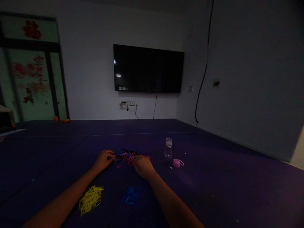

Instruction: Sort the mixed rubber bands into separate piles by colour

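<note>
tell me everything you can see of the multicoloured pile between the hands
The multicoloured pile is a low, loose tangle of thin strands, mainly pink, red and dark. They look like small bands, though the dim light hides their exact material. It lies spread on the purple surface, with a little pink piece apart on its near side. The left hand is at its left edge; the right hand reaches into its right part, hiding some of it.

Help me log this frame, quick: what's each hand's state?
Left hand: curled at the multicoloured pile; can't tell if holding anything.
Right hand: at the pile; grip hidden, can't tell.
</note>
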The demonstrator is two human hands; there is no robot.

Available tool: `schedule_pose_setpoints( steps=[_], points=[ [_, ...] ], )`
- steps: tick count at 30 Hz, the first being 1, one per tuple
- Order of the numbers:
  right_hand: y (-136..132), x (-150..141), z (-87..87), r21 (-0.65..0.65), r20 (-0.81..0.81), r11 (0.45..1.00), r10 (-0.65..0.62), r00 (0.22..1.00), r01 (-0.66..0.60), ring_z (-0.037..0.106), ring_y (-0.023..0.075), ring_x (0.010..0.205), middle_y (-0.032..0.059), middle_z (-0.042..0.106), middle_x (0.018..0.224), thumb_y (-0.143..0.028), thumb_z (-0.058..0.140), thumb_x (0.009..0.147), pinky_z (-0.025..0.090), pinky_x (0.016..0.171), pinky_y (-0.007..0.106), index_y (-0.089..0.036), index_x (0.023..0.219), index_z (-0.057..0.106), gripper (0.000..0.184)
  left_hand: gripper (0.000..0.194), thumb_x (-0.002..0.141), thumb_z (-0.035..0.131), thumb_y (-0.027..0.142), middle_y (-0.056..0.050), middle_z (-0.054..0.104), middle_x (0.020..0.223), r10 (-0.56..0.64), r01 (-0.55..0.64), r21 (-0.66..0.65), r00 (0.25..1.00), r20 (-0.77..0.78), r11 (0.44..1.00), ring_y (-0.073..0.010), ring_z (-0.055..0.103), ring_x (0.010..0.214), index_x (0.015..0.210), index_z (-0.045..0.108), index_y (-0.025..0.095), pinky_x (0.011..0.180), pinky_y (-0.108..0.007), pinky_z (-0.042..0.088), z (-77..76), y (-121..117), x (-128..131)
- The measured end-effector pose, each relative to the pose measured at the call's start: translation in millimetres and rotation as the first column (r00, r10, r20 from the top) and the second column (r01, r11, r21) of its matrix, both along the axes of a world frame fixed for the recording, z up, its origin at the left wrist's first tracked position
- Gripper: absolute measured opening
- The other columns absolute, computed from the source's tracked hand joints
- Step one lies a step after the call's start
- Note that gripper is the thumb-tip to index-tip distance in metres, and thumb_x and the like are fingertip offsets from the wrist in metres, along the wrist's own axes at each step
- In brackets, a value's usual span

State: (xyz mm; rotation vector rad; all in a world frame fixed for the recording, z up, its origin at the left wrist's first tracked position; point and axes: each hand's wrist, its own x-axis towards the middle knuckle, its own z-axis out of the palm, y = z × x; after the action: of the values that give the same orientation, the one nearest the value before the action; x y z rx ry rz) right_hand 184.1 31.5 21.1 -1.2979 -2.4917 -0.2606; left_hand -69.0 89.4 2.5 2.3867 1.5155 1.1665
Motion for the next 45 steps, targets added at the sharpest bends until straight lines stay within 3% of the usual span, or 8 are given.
schedule_pose_setpoints(
  steps=[13, 22, 26, 30, 34, 37, 40, 45],
  points=[
    [-0.8, 0.0, 0.8, -0.001, 0.023, 1.000, -0.021, 1.000, 0.021, 0.059, 0.0197, 0.092, 0.0116, 0.064, 0.101, -0.015, 0.038, 0.086, 0.044, 0.076, 0.027, -0.014, 0.097, 0.062, 0.027, 0.017, 0.077, 0.053, 0.027, -0.005, 0.068, 0.075, -0.006, 0.008, -0.023, 0.997, 0.079, 1.000, -0.0235, 0.062, 0.080, 0.065, 0.063, 0.020, 0.078, -0.035, 0.045, 2.4, -4.1, 4.9],
    [-2.3, -1.6, 3.3, -0.015, 0.013, 1.000, -0.019, 1.000, 0.019, 0.059, 0.0194, 0.094, 0.0116, 0.064, 0.103, -0.015, 0.039, 0.085, 0.042, 0.078, 0.027, -0.014, 0.098, 0.062, 0.026, 0.019, 0.072, 0.059, 0.033, -0.004, 0.067, 0.066, -0.125, 0.172, -0.248, 0.973, 0.195, 0.953, -0.0175, 0.061, 0.060, 0.071, 0.066, 0.016, 0.058, -0.026, 0.045, 29.2, -15.1, 23.1],
    [-0.3, -1.6, 1.4, -0.005, 0.017, 1.000, -0.013, 1.000, 0.013, 0.059, 0.0195, 0.093, 0.0112, 0.065, 0.101, -0.014, 0.038, 0.085, 0.042, 0.077, 0.027, -0.014, 0.099, 0.061, 0.027, 0.022, 0.063, 0.072, 0.036, -0.003, 0.068, 0.063, -0.277, 0.342, -0.396, 0.937, 0.213, 0.852, -0.0150, 0.060, 0.054, 0.070, 0.068, 0.015, 0.053, -0.024, 0.045, 44.3, -35.3, 47.6],
    [1.2, -1.4, 0.5, -0.010, 0.036, 1.000, -0.017, 0.999, 0.018, 0.059, 0.0201, 0.093, 0.0110, 0.064, 0.102, -0.014, 0.040, 0.084, 0.042, 0.077, 0.027, -0.014, 0.097, 0.062, 0.025, 0.029, 0.053, 0.082, 0.038, -0.001, 0.068, 0.063, -0.531, 0.575, -0.609, 0.800, 0.279, 0.546, -0.0148, 0.062, 0.056, 0.066, 0.069, 0.016, 0.054, -0.023, 0.045, 54.5, -62.1, 73.1],
    [0.3, -0.9, 1.9, -0.020, 0.037, 1.000, -0.014, 0.999, 0.014, 0.058, 0.0200, 0.096, 0.0105, 0.064, 0.102, -0.017, 0.039, 0.087, 0.042, 0.077, 0.027, -0.015, 0.098, 0.062, 0.025, 0.035, 0.050, 0.084, 0.041, 0.000, 0.068, 0.064, -0.605, 0.623, -0.691, 0.724, 0.331, 0.367, -0.0148, 0.061, 0.055, 0.073, 0.071, 0.018, 0.052, -0.023, 0.046, 54.2, -78.2, 85.7],
    [-1.0, -0.6, 2.9, -0.016, 0.033, 1.000, 0.000, 0.999, 0.000, 0.058, 0.0205, 0.095, 0.0112, 0.064, 0.102, -0.018, 0.038, 0.088, 0.042, 0.077, 0.028, -0.014, 0.098, 0.062, 0.026, 0.040, 0.049, 0.083, 0.045, -0.001, 0.069, 0.066, -0.610, 0.626, -0.723, 0.704, 0.364, 0.292, -0.0162, 0.062, 0.057, 0.078, 0.071, 0.019, 0.053, -0.025, 0.047, 53.1, -82.2, 86.4],
    [-1.4, -0.8, 3.1, -0.019, 0.031, 1.000, -0.004, 1.000, 0.005, 0.059, 0.0211, 0.094, 0.0116, 0.064, 0.101, -0.018, 0.039, 0.087, 0.042, 0.077, 0.028, -0.013, 0.097, 0.062, 0.025, 0.038, 0.052, 0.082, 0.042, -0.001, 0.070, 0.067, -0.607, 0.618, -0.712, 0.719, 0.339, 0.334, -0.0166, 0.063, 0.058, 0.079, 0.071, 0.019, 0.055, -0.025, 0.046, 56.8, -79.9, 83.4],
    [-0.8, -1.9, 3.0, -0.042, 0.006, 0.999, -0.022, 1.000, 0.022, 0.059, 0.0201, 0.095, 0.0115, 0.064, 0.102, -0.016, 0.041, 0.084, 0.042, 0.078, 0.027, -0.014, 0.099, 0.062, 0.026, 0.027, 0.057, 0.078, 0.033, 0.001, 0.066, 0.061, -0.488, 0.538, -0.490, 0.839, 0.239, 0.686, -0.0143, 0.060, 0.056, 0.076, 0.070, 0.016, 0.052, -0.021, 0.043, 61.3, -56.6, 68.5]
  ],
)
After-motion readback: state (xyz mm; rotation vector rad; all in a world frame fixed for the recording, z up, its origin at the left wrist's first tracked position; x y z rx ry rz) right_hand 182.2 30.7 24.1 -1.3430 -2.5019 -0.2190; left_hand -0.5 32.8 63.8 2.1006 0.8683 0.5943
